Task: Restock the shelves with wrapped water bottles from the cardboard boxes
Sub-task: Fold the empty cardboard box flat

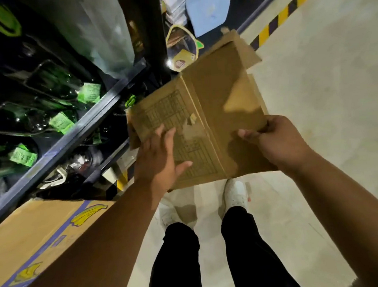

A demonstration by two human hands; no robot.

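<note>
Holds a flattened cardboard box [213, 91] above the floor [327, 85], just beside the shelf [69, 140] of wrapped bottles [22, 155]. Presses its printed face with left hand [160, 162], fingers [169, 136] spread; pinches its right edge with right hand [274, 140].

Pale floor [322, 113], yellow-black hazard stripe [283, 15] alongside.

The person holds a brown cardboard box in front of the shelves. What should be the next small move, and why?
Probably curl the left hand round the left edge of the brown cardboard box. It only lies flat on the printed face, fingers straight, while the right hand alone has a grip on the right edge. The box is in the air, so it may tilt.
</note>
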